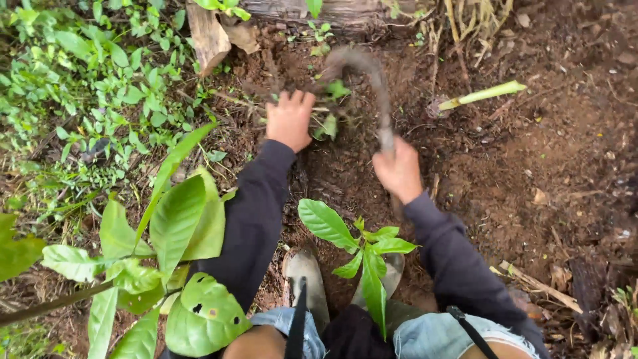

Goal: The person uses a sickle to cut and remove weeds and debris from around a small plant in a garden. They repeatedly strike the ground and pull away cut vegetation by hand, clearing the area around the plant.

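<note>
The curved, soil-caked sickle-like blade, blurred in this frame, arcs up and over from the right hand, whose grip is wrapped closed around the handle, which is mostly hidden inside the fist. The blade's tip comes down just beyond the left hand, whose grip is clenched on a tuft of small green weeds and roots rising from the dark brown loose soil. Blade tip and held tuft sit close together; whether they touch cannot be told because of the blur. In my judgement, sound practice here means keeping the held stems taut and away from the body, keeping the left fingers clear of the cutting edge, and drawing the blade low at soil level. Near the right grip, on its far side, a cut pale green stalk lies on the soil. Nearer the person than both grips stands a young broad-leaved sapling, between two muddy boots. Outward of the left grip lies dense green ground cover, and closer in, a large-leaved plant with holed leaves. Both arms wear dark long sleeves.
</note>
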